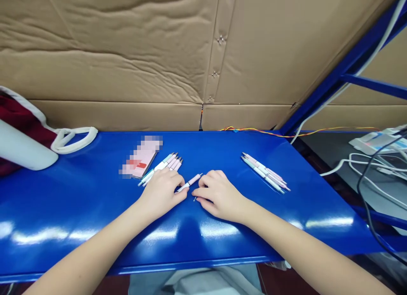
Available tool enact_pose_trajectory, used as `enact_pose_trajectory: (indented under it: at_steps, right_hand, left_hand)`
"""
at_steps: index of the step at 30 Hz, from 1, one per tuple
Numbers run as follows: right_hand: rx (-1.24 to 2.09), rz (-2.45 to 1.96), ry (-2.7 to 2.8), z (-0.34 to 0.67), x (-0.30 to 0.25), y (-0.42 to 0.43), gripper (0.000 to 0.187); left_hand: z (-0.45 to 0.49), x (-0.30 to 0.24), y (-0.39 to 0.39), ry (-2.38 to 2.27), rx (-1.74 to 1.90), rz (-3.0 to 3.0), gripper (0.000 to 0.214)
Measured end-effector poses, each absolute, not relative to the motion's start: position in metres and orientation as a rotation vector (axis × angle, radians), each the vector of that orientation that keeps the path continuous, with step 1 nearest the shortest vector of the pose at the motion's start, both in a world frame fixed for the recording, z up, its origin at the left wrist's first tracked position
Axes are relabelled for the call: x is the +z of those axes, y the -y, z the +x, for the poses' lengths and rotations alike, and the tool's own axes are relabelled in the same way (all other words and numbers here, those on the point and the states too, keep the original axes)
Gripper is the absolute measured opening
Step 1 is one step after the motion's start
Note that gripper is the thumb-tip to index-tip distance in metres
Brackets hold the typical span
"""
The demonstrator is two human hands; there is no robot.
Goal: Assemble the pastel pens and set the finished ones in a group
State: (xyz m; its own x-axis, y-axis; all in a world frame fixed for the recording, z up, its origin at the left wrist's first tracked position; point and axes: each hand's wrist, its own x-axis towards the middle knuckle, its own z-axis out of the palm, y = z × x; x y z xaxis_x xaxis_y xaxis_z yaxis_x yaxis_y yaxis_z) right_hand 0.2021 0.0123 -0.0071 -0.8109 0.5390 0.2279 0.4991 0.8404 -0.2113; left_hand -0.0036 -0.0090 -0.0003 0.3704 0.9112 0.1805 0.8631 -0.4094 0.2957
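On the blue table (95,210), from where I sit:
Pen (190,182): pink and white, lying between both hands.
Left hand (160,193): fingers (179,190) touching the pen's near end; grip, I cannot tell.
Right hand (219,195): fingers (203,192) lightly curled, just beside the pen, holding nothing I can see.
Pens: left pen bunch (162,168), right pen bunch (263,172).

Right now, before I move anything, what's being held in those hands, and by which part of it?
The left hand seems to hold a pale pink pen by its near end, at the fingertips. The right hand sits just beside the pen; whether it touches it cannot be told.
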Motion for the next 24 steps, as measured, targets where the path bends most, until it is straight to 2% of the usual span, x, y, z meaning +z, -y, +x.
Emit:
enact_pose_trajectory:
  at_steps: [5,12,24]
  right_hand:
    - [0.168,-0.811,2.744,0.206,-0.004,-0.015,0.017]
    - [0.158,-1.123,2.426,0.225,0.003,-0.035,0.013]
    - [0.159,-1.057,2.439,0.219,-0.001,-0.033,0.013]
  left_hand:
    - [-0.013,0.008,0.009,-1.64,0.503,2.278,0.017]
    - [-0.024,0.01,0.005,-1.646,0.552,2.443,0.018]
    - [-0.022,0.002,0.005,-1.555,0.512,2.493,0.014]
